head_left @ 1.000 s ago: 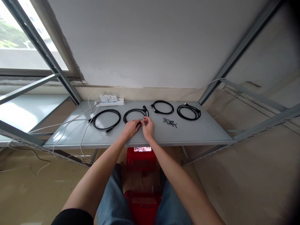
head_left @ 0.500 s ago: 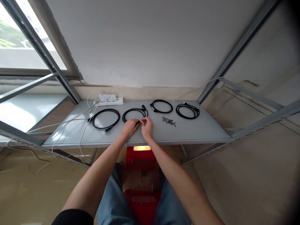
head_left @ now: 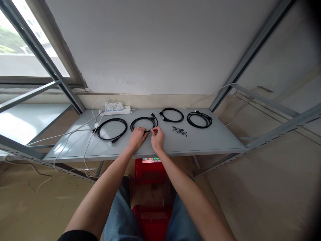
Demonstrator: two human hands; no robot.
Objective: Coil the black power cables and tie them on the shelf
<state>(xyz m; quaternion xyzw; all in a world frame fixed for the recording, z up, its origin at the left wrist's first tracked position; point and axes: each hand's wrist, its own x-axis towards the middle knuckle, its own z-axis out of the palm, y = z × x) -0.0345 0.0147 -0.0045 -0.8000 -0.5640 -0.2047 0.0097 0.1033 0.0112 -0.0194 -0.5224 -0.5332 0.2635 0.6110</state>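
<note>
A coiled black cable (head_left: pixel 135 119) lies on the grey shelf in front of me, its plug at the far right of the loop. My left hand (head_left: pixel 137 137) is closed on the near side of this coil, pressing it against the surface. Right beside it, my right hand (head_left: pixel 157 138) pinches with thumb and fingers at the same stretch of coil. Whatever is between those fingertips is too small to make out. To the right lies a little heap of short black twist ties (head_left: pixel 179 131).
One coiled black cable (head_left: pixel 99 134) lies to the left, and two more, a smaller coil (head_left: pixel 182 113) and a thicker coil (head_left: pixel 193 125), lie to the right. A white power strip (head_left: pixel 126 109) with white cords (head_left: pixel 72 130) sits at the back left. Metal posts (head_left: pixel 72 97) frame the shelf (head_left: pixel 200 142).
My right hand's fingertips have drawn slightly away from my left hand, leaving a small gap. My left hand stays on the coil. The view has shifted slightly.
</note>
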